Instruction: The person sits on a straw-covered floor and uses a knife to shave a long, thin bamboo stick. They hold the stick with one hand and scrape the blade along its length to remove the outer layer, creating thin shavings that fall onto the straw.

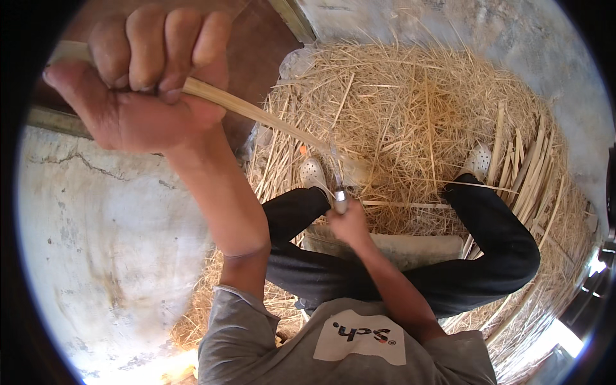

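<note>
My left hand point(154, 83) is raised high at the upper left, its fingers wrapped round a long pale strip of split bamboo point(256, 115). The strip slants down to the right from my fist toward the space between my feet. Lower, near the middle, my right hand point(348, 221) is closed round the handle of a knife point(340, 197) with a metal collar. Its thin blade points away from me and meets or crosses the strip; the exact contact is blurred. The strip's far end blends into the shavings.
A heap of straw-like shavings point(410, 109) covers the floor before me. Split strips point(526, 167) lie in a bundle by my right foot. Between my legs is a low pale block point(410, 251). Plastered walls point(109, 218) stand on the left and at the back.
</note>
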`<action>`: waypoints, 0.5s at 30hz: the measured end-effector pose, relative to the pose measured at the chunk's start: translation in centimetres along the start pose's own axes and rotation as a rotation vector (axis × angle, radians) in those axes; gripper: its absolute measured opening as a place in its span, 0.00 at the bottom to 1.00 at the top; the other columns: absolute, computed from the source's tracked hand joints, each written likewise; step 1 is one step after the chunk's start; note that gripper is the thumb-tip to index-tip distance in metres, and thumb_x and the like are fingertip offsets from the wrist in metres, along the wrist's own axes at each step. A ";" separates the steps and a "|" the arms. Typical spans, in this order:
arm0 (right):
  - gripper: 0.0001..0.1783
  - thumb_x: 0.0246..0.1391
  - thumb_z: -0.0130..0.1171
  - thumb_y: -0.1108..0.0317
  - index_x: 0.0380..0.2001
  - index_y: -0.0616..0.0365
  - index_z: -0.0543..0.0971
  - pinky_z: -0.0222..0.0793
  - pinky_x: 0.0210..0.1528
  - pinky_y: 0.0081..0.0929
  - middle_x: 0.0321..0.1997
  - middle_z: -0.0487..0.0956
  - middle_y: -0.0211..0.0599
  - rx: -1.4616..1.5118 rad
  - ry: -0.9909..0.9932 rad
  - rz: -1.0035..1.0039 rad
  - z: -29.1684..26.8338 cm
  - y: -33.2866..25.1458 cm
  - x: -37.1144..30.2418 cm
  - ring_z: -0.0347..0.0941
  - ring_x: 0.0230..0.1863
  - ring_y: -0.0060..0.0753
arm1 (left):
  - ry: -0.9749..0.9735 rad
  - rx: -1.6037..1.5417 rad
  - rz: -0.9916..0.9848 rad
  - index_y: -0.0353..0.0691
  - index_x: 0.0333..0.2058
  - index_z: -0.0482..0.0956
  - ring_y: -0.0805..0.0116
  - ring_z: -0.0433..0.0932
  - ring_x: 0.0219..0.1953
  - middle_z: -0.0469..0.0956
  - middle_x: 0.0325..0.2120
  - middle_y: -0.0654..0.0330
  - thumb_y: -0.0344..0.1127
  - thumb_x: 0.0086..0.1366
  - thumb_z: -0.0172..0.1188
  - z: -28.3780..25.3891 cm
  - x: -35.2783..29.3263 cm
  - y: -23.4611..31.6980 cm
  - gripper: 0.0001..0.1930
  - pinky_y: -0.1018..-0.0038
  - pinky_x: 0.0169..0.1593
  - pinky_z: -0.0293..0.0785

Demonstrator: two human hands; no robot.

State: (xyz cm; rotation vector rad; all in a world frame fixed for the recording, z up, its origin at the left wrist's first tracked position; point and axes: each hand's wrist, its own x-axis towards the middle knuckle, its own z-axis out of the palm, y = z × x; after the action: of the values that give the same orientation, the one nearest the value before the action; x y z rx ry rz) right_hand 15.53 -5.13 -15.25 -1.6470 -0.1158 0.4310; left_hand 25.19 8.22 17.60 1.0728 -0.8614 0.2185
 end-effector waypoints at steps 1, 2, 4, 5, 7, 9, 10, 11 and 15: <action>0.11 0.44 0.56 0.73 0.34 0.61 0.74 0.69 0.29 0.35 0.22 0.75 0.42 -0.005 0.001 0.141 -0.7 3.9 1.2 0.74 0.25 0.40 | -0.067 -0.078 -0.007 0.54 0.11 0.51 0.77 0.51 0.11 0.50 0.08 0.74 0.68 0.65 0.36 0.3 0.6 -2.0 0.32 0.78 0.21 0.49; 0.09 0.43 0.56 0.74 0.32 0.61 0.73 0.68 0.26 0.34 0.20 0.74 0.38 0.032 -0.059 0.288 -1.5 5.5 1.5 0.73 0.24 0.35 | -0.125 -0.126 -0.014 0.54 0.11 0.51 0.77 0.51 0.11 0.50 0.08 0.73 0.69 0.65 0.35 0.8 0.9 -2.6 0.32 0.78 0.20 0.49; 0.07 0.44 0.55 0.75 0.30 0.60 0.73 0.68 0.24 0.32 0.19 0.74 0.34 0.100 -0.183 0.523 -3.2 4.2 1.6 0.73 0.22 0.30 | -0.115 -0.152 -0.002 0.53 0.11 0.51 0.78 0.50 0.10 0.50 0.07 0.73 0.69 0.65 0.34 0.4 1.2 -2.2 0.32 0.79 0.20 0.48; 0.10 0.44 0.56 0.72 0.33 0.61 0.74 0.70 0.29 0.34 0.23 0.75 0.39 0.026 -0.166 0.410 -2.9 3.5 0.8 0.74 0.25 0.36 | -0.085 -0.163 0.005 0.53 0.11 0.51 0.78 0.50 0.10 0.50 0.07 0.73 0.69 0.65 0.34 0.2 0.5 -1.6 0.32 0.79 0.20 0.48; 0.17 0.44 0.58 0.67 0.38 0.65 0.76 0.73 0.38 0.38 0.30 0.79 0.50 -0.126 -0.106 0.174 -1.9 1.3 0.2 0.77 0.32 0.49 | -0.131 -0.205 -0.023 0.53 0.12 0.52 0.78 0.52 0.12 0.51 0.08 0.73 0.65 0.65 0.43 -1.0 0.5 -0.9 0.30 0.77 0.23 0.50; 0.17 0.44 0.59 0.66 0.37 0.65 0.76 0.73 0.38 0.38 0.30 0.79 0.53 0.025 -0.189 -0.033 -2.5 -5.9 -1.6 0.77 0.33 0.52 | -0.106 -0.203 -0.035 0.52 0.13 0.52 0.78 0.53 0.13 0.51 0.09 0.72 0.63 0.65 0.47 -2.1 -0.6 -0.1 0.29 0.76 0.24 0.50; 0.18 0.44 0.59 0.65 0.37 0.66 0.76 0.73 0.38 0.39 0.30 0.79 0.54 0.108 -0.219 -0.149 -2.8 -8.3 -1.8 0.77 0.33 0.53 | -0.085 -0.184 -0.031 0.52 0.13 0.52 0.78 0.52 0.12 0.51 0.09 0.72 0.63 0.65 0.47 -2.3 -0.5 0.3 0.30 0.76 0.24 0.50; 0.18 0.43 0.59 0.65 0.37 0.66 0.76 0.73 0.39 0.39 0.31 0.79 0.55 0.051 -0.192 -0.085 -2.4 -7.7 -1.5 0.77 0.34 0.54 | -0.062 -0.160 -0.025 0.52 0.12 0.52 0.78 0.52 0.12 0.51 0.09 0.72 0.63 0.65 0.47 -2.4 -0.4 0.7 0.30 0.76 0.24 0.50; 0.11 0.45 0.57 0.69 0.31 0.65 0.75 0.68 0.27 0.38 0.19 0.73 0.43 -0.183 0.094 0.028 2.0 12.1 4.0 0.71 0.22 0.39 | 0.072 -0.045 0.045 0.52 0.12 0.51 0.78 0.49 0.11 0.50 0.08 0.72 0.63 0.66 0.44 -3.6 -0.5 0.9 0.30 0.77 0.22 0.48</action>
State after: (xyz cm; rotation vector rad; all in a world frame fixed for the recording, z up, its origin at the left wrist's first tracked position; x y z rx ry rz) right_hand 16.41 -3.49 -28.05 -1.8480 -0.0641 0.3719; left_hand 26.21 11.83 17.18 0.9987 -0.8222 0.2728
